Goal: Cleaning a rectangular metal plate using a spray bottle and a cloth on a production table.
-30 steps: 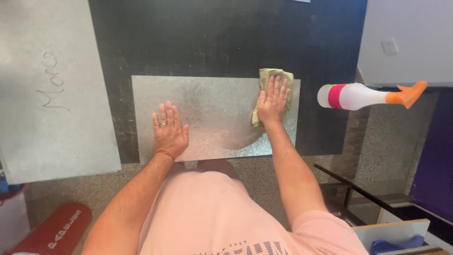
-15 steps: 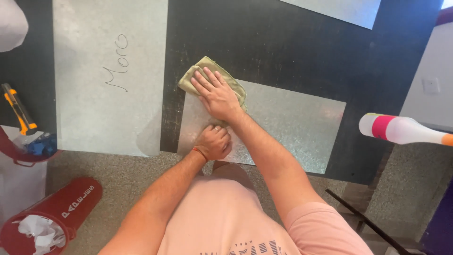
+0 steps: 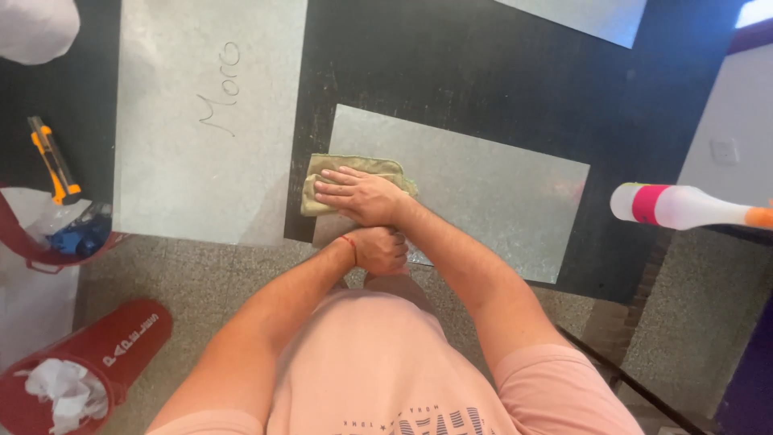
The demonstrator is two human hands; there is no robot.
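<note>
Black table (image 3: 483, 72) is carrying a metal sheet (image 3: 483, 185) w/ a green cloth (image 3: 322, 173) lying on its left end. Right hand (image 3: 362, 196) is pressing flat & open on the cloth, gripping nothing. Left hand (image 3: 380, 250) is resting curled on the sheet's near edge, just below the right wrist. Spray bottle (image 3: 684, 206) is sitting well apart at right.

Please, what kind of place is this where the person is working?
Probably a small workshop or craft room. Bare metal sheets lie on a black worktable, a yellow utility knife sits at its edge, and the right hand presses a cloth on one sheet.
</note>
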